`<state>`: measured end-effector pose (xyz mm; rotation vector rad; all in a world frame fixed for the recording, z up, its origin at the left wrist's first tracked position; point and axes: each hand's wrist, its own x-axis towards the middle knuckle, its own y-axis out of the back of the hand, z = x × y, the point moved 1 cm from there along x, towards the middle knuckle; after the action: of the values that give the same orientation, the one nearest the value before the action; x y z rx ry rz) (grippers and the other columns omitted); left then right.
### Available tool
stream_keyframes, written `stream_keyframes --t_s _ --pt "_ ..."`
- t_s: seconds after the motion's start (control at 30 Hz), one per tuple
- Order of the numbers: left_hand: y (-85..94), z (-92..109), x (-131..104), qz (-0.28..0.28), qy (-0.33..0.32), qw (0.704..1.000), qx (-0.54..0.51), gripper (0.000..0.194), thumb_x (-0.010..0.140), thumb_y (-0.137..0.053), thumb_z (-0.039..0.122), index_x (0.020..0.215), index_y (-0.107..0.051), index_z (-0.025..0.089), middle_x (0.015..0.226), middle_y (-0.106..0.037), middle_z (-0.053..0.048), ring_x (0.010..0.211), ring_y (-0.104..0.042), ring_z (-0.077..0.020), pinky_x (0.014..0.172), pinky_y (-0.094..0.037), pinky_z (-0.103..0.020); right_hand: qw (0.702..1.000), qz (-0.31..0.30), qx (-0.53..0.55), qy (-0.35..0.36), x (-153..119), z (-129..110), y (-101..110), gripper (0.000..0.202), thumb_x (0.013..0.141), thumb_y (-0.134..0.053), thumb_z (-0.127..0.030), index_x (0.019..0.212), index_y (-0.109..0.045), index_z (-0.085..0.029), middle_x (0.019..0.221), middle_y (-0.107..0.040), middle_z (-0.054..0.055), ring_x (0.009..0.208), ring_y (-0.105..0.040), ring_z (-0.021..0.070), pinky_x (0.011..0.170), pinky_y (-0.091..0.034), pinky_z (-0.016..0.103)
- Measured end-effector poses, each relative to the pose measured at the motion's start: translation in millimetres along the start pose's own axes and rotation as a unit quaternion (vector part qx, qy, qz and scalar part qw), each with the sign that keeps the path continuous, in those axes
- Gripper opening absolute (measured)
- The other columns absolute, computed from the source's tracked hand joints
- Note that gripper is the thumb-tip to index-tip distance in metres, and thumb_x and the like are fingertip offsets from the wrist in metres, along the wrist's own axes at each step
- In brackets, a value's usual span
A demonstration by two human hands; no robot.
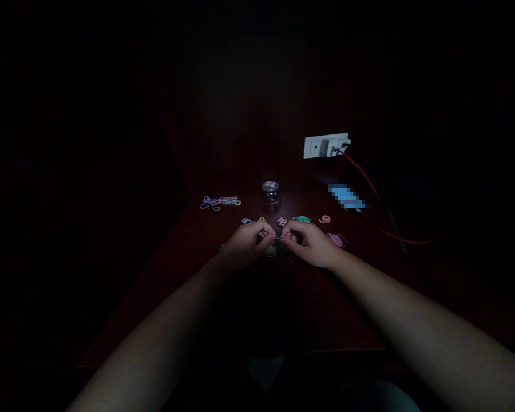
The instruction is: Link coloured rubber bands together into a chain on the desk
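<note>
Two bare forearms reach in from the lower corners, over a dark red worktop that fades into shadow. A red cable runs from a charger in the wall socket down to the right; a dark cable crosses it. The left hand and right hand nearly meet, each pinching one end of a thin band between thumb and fingers, just above the worktop. Behind them lies a phone, pixelated, with a lidded clear jar left of it. Mixed loops lie at the far left. Smaller groups sit around the hands: pink bands, pale bands below the fingertips, green bands, lilac bands, orange bands, blue bands and yellow bands.
</note>
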<state>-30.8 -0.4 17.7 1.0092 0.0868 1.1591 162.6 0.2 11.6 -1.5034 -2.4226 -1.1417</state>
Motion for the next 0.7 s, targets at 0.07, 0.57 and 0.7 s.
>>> stream_keyframes --t_s 0.07,0.57,0.7 --pt "0.1 0.0 0.0 0.0 0.003 1.0 0.01 0.018 0.087 -0.051 0.03 0.082 -0.061 0.017 0.073 -0.061 0.0 0.063 -0.053 -0.0105 0.059 -0.042 -0.021 1.0 0.003 0.009 -0.001 0.1 -1.4 -0.3 0.01 0.084 -0.057 -0.026 0.079 -0.055 -0.017 0.06 -0.046 -0.005 0.052 -0.04 0.0091 0.048 -0.031 0.021" --pt "-0.5 -5.7 -0.4 -0.01 0.007 0.999 0.042 0.016 0.087 -0.051 0.03 0.085 -0.061 0.018 0.071 -0.06 0.001 0.059 -0.05 -0.0103 0.055 -0.039 -0.02 1.0 0.004 -0.026 0.01 1.0 4.2 -3.7 0.007 0.083 -0.055 -0.019 0.077 -0.057 -0.016 0.066 -0.049 -0.003 0.057 -0.043 0.0077 0.051 -0.032 0.019" --pt "-1.4 -7.8 -1.0 -0.019 -0.002 0.999 0.04 0.017 0.088 -0.051 0.03 0.084 -0.061 0.018 0.073 -0.061 0.0 0.063 -0.052 -0.0107 0.057 -0.04 -0.021 1.0 0.012 -0.023 0.008 1.0 3.0 -3.8 0.004 0.082 -0.057 -0.02 0.081 -0.057 -0.016 0.065 -0.049 -0.004 0.054 -0.04 0.0066 0.049 -0.031 0.018"
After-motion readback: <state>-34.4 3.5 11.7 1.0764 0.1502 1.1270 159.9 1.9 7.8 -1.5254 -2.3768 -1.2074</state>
